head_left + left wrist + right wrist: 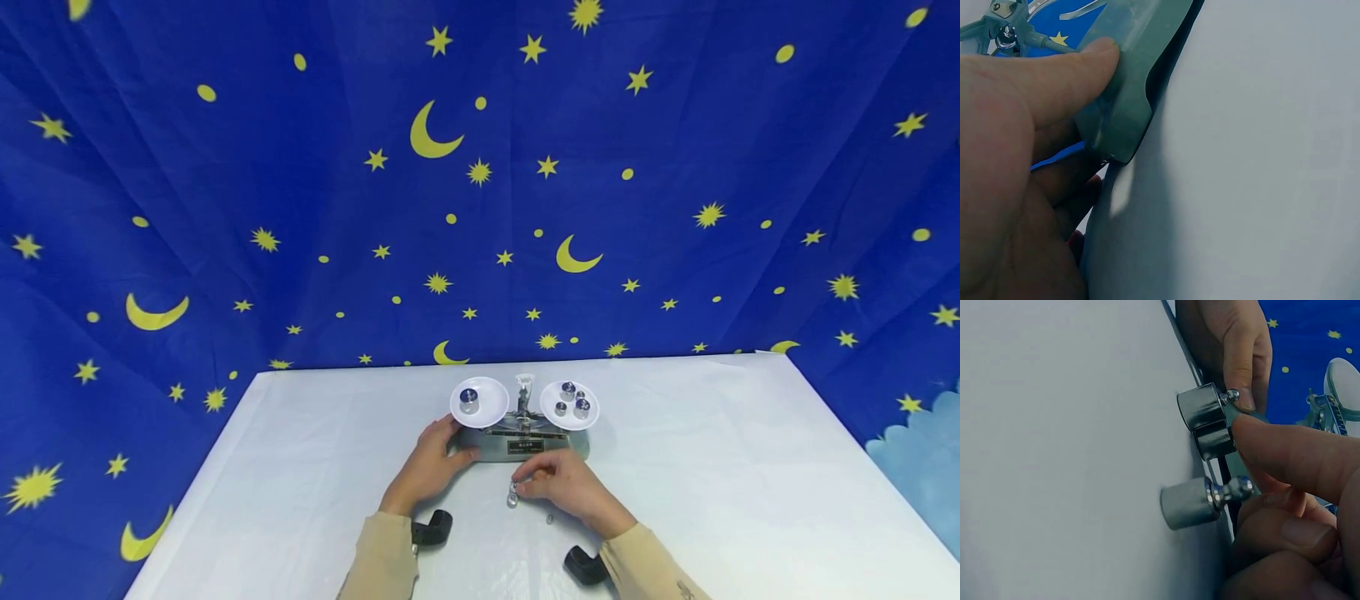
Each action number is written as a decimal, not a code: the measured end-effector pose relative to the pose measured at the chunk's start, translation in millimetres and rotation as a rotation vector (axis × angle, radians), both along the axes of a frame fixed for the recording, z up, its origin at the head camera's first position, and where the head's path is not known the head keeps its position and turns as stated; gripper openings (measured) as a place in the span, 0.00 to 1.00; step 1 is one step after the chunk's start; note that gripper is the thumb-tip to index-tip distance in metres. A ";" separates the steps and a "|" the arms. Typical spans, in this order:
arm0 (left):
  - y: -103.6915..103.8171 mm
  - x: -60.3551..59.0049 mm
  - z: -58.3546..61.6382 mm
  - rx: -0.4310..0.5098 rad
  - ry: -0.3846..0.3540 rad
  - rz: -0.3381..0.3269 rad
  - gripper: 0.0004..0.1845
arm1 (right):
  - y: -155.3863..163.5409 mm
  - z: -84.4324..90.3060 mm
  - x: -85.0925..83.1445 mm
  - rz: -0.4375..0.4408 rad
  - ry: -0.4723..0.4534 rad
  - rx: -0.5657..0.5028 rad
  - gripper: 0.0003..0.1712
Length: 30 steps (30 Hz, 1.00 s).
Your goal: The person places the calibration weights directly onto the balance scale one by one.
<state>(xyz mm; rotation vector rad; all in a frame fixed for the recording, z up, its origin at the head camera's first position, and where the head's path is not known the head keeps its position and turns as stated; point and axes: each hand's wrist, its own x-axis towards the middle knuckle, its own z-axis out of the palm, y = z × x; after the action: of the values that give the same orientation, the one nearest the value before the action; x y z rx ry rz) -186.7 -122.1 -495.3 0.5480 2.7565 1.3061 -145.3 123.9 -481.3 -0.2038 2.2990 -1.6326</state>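
A balance scale with a green-grey base stands on the white table. My left hand holds the base's left end, thumb on its front face and fingers around the end. In front of the base, my right hand pinches a small metal weight by its top, the knob hidden behind the fingertips. Right beside it stands a larger knobbed weight. Another knobbed weight stands nearer the right wrist camera. The left pan carries one large weight; the right pan carries several weights.
Behind the white table hangs a blue curtain with yellow stars and moons. A very small weight lies near the right wrist. Black wrist-worn devices sit under both sleeves.
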 end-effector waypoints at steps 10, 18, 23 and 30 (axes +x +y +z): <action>-0.5 0.1 0.1 0.006 0.005 0.000 0.33 | 0.4 -2.6 -0.4 0.028 0.005 -0.008 0.09; 1.1 -0.1 0.6 -0.004 0.002 0.006 0.33 | 0.1 0.2 2.1 0.019 0.034 -0.004 0.09; 1.3 -0.7 -0.9 -0.006 0.003 0.007 0.33 | -0.6 -0.3 2.2 0.012 0.034 -0.003 0.09; 1.7 -0.5 -0.4 -0.014 -0.009 0.007 0.33 | -0.2 0.5 1.8 0.017 0.029 0.012 0.08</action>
<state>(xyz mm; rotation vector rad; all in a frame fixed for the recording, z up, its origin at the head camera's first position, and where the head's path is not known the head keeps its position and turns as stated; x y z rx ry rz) -187.2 -120.4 -495.7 0.5306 2.7605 1.2864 -143.5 123.8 -480.8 -0.2454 2.3214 -1.6182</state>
